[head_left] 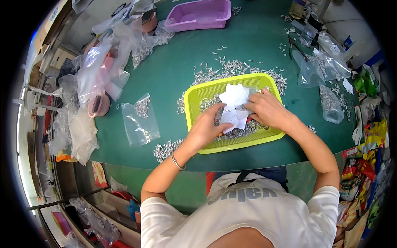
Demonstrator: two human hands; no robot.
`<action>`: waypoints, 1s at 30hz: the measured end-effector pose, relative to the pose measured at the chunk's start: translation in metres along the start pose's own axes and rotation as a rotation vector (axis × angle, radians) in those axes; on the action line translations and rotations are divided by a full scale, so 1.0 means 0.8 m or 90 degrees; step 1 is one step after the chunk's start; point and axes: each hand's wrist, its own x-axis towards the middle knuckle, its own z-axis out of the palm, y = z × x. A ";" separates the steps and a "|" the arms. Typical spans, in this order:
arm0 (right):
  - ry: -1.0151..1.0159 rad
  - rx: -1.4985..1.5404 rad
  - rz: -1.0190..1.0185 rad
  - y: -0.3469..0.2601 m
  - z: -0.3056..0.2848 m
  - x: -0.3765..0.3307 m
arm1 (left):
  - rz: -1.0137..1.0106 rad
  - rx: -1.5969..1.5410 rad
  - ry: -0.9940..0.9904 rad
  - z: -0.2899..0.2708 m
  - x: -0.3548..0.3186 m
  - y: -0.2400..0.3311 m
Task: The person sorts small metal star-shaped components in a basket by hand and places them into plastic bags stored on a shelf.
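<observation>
Left hand [205, 128] closed on white paper slips [234, 106] | right hand [266, 109] pinching same stack | held over yellow-green tray [194, 103], table centre | risk: slips dropped among small metal parts [244, 131]; loose parts at 12 o'clock scattered by sleeve.

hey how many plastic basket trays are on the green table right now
2. A yellow-green tray sits in front of the person, under the left hand and right hand. A purple tray lies at the table's far edge. Others may be hidden under bags.
</observation>
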 end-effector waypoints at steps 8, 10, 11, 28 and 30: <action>0.001 0.146 -0.002 0.023 -0.024 0.022 | 0.115 0.179 -0.022 0.013 0.037 0.011; 0.022 0.106 -0.009 0.018 -0.020 0.016 | 0.143 0.191 -0.035 0.019 0.040 0.000; 0.007 0.090 -0.023 0.011 -0.016 0.011 | 0.155 0.197 -0.037 0.020 0.040 -0.005; 0.017 -0.011 0.114 -0.005 0.014 0.003 | 0.032 0.163 0.036 0.015 0.081 -0.019; -0.018 -0.012 0.110 -0.014 0.018 -0.003 | 0.016 0.116 0.007 0.007 0.073 -0.013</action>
